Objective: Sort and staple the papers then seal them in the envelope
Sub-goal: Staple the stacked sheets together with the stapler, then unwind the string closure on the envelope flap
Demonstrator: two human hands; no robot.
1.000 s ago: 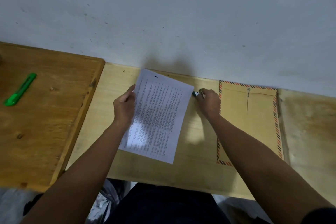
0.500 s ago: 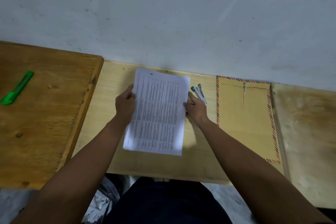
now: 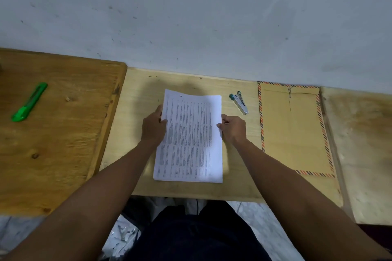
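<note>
A stack of printed papers (image 3: 188, 135) lies in the middle of the pale desk (image 3: 140, 95), its long sides running from the far edge toward the near edge. The left hand (image 3: 153, 127) grips the stack's left edge and the right hand (image 3: 232, 128) pinches its right edge. A small stapler (image 3: 239, 102) lies just right of the stack near the far edge. A brown envelope (image 3: 293, 131) with a striped border lies flat toward the desk's right edge. A green utility knife (image 3: 29, 101) rests on the darker table (image 3: 63, 133) adjoining on the left.

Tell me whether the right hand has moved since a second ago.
Yes. The right hand left the stapler, which now lies free beside the envelope, and moved away from the envelope to grip the right edge of the papers.
</note>
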